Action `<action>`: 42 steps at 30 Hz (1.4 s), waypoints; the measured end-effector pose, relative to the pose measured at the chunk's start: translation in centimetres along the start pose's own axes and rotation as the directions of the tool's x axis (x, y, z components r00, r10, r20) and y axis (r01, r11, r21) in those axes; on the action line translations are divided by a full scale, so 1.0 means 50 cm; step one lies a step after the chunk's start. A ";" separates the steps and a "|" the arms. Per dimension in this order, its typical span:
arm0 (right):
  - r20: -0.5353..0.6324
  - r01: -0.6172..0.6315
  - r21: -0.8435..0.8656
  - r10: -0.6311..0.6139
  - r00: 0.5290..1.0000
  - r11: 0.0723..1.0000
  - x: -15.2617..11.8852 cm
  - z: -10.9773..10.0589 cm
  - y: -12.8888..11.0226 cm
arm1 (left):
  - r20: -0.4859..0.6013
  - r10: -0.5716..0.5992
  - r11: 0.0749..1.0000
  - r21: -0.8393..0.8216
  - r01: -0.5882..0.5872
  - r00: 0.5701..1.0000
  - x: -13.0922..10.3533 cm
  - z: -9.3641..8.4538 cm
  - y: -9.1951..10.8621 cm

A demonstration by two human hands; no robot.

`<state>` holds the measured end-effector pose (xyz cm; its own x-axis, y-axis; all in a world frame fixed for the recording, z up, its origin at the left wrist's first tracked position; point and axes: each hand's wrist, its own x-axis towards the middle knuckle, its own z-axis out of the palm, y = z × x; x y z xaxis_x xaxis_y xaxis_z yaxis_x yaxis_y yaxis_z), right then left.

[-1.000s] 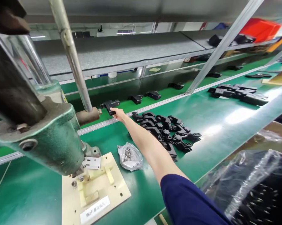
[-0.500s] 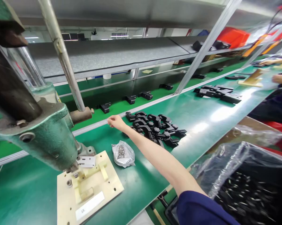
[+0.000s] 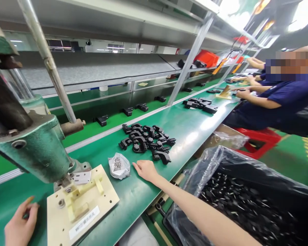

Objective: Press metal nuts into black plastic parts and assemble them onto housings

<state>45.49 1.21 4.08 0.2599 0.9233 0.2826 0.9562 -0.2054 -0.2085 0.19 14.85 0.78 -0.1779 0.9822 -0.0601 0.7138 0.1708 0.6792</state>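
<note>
left hand [image 3: 22, 218], fingers apart, by the fixture [image 3: 83, 205]; right hand [image 3: 146, 170], curled, contents unclear, near the desk's [image 3: 135, 196] front edge: best clear of the press [image 3: 38, 147].

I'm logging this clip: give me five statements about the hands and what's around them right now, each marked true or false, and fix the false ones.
1. The right hand is beside the plastic bag that holds small metal parts. True.
2. The left hand is in among the cluster of black parts. False: it is beside the cream plate, well apart from the cluster.
3. A white label with printed characters is on the cream plate. True.
4. The press is painted bright orange. False: it is green, with worn paint.
5. The red stool is at the left edge of the view. False: it is on the right-hand side.
</note>
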 end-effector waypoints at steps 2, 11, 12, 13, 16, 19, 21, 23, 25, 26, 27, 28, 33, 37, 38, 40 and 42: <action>0.034 -0.005 -0.076 0.008 0.999 0.997 0.006 0.002 -0.003 | -0.010 0.050 0.999 0.012 -0.050 0.999 0.046 0.015 0.035; 0.192 0.020 -0.271 0.034 0.981 0.962 0.007 -0.016 -0.018 | 0.063 0.108 0.991 0.076 -0.113 0.992 0.102 0.051 0.036; 0.206 0.019 -0.283 0.041 0.978 0.959 0.007 -0.016 -0.019 | 0.079 0.102 0.991 0.082 -0.108 0.992 0.101 0.049 0.036; 0.218 0.017 -0.293 0.050 0.975 0.956 0.008 -0.016 -0.020 | 0.094 0.095 0.990 0.092 -0.103 0.991 0.100 0.046 0.037; 0.242 0.006 -0.318 0.075 0.967 0.948 0.009 -0.016 -0.022 | 0.115 0.069 0.990 0.114 -0.082 0.991 0.101 0.042 0.042; 0.252 0.001 -0.328 0.087 0.964 0.945 0.009 -0.016 -0.024 | 0.104 0.072 0.992 0.096 -0.082 0.992 0.104 0.044 0.043; 0.254 0.001 -0.332 0.088 0.963 0.943 0.010 -0.017 -0.026 | 0.091 0.084 0.993 0.070 -0.091 0.992 0.104 0.049 0.042; 0.256 0.003 -0.334 0.088 0.963 0.943 0.012 -0.019 -0.028 | 0.077 0.092 0.994 0.049 -0.096 0.993 0.103 0.053 0.040; 0.259 0.006 -0.338 0.087 0.962 0.941 0.014 -0.021 -0.029 | 0.071 0.094 0.995 0.038 -0.097 0.993 0.100 0.056 0.038; 0.261 0.006 -0.340 0.088 0.961 0.940 0.014 -0.021 -0.030 | 0.072 0.093 0.995 0.034 -0.096 0.993 0.099 0.056 0.038; 0.263 0.006 -0.344 0.090 0.961 0.939 0.014 -0.021 -0.030 | 0.073 0.091 0.995 0.031 -0.094 0.993 0.098 0.056 0.037; 0.266 0.005 -0.347 0.093 0.960 0.938 0.015 -0.020 -0.031 | 0.075 0.088 0.996 0.029 -0.090 0.993 0.097 0.056 0.037; 0.285 0.001 -0.357 0.107 0.952 0.934 0.013 -0.018 -0.032 | 0.106 0.072 0.995 0.066 -0.079 0.992 0.097 0.050 0.038; 0.301 0.007 -0.361 0.110 0.947 0.933 0.012 -0.018 -0.031 | 0.139 0.038 0.991 0.123 -0.056 0.990 0.098 0.044 0.040; 0.304 0.008 -0.362 0.110 0.946 0.932 0.012 -0.018 -0.031 | 0.137 0.036 0.990 0.133 -0.055 0.990 0.100 0.045 0.038; 0.309 0.011 -0.364 0.109 0.945 0.932 0.011 -0.018 -0.030 | 0.114 0.044 0.988 0.144 -0.060 0.993 0.107 0.051 0.026; 0.313 0.013 -0.365 0.110 0.943 0.931 0.010 -0.017 -0.029 | 0.059 0.114 0.985 0.122 -0.120 0.992 0.119 0.063 0.004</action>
<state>44.33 1.69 5.31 0.3079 0.9501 -0.0498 0.9427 -0.2976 0.1511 1.40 20.99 -1.75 -0.0554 0.9981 -0.0251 0.8072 0.0596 0.5873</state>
